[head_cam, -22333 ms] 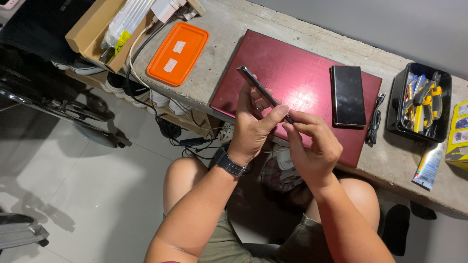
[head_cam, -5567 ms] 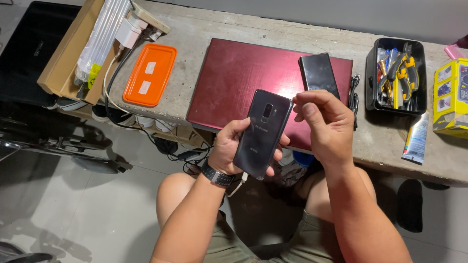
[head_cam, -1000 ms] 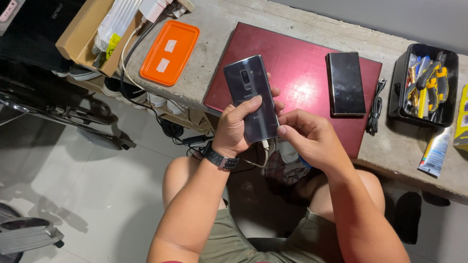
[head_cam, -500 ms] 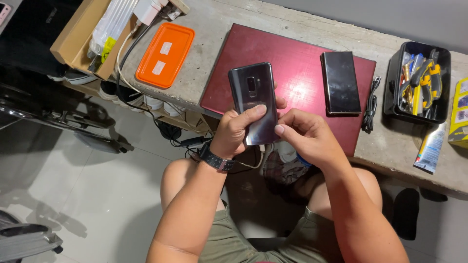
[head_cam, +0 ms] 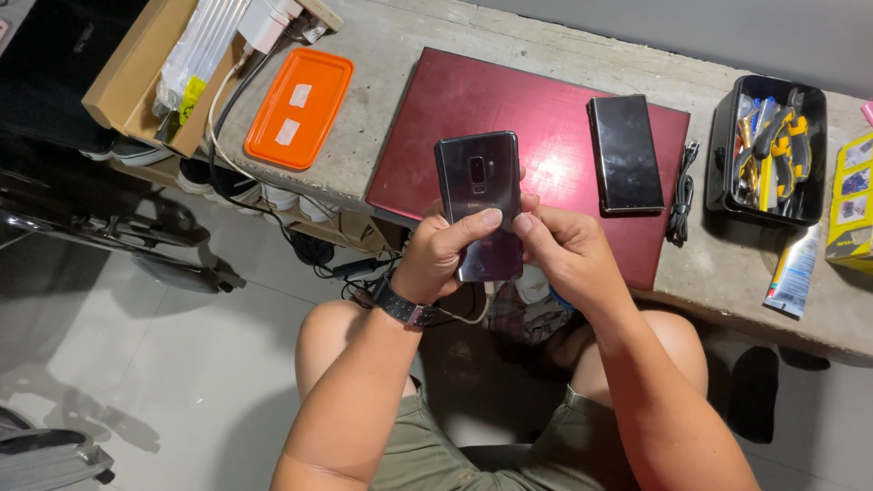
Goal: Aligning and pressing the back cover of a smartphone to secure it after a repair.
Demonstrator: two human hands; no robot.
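the person is sitting at a concrete bench [head_cam: 436,36] and holding a grey smartphone [head_cam: 478,182] upright in front of their chest, its back with the small camera window turned up toward the head camera. the left hand [head_cam: 443,257] is gripping the phone from its left edge, fingers curled behind it and the thumb pressing across the lower back. the right hand [head_cam: 566,255] is closing on the phone's lower right edge, its thumb tip touching the back just beside the left thumb, so both hands are clamped on the same phone. a dark wristwatch [head_cam: 400,303] is sitting on the left wrist, and a thin pale cable [head_cam: 464,317] is hanging just below the hands.

the phone is hovering over the near edge of a dark red closed laptop [head_cam: 509,109] lying on the bench. a second black phone [head_cam: 626,153] is lying face up on the laptop's right part, well apart from the hands. a coiled black cable [head_cam: 680,195] is lying just right of the laptop. further right, a black tool tray [head_cam: 723,155] is holding yellow-handled pliers, with a tube [head_cam: 793,271] near it and a yellow box [head_cam: 853,218] at the right edge. to the left, an orange lid [head_cam: 296,107] is resting on the bench beside a cardboard box [head_cam: 123,77].
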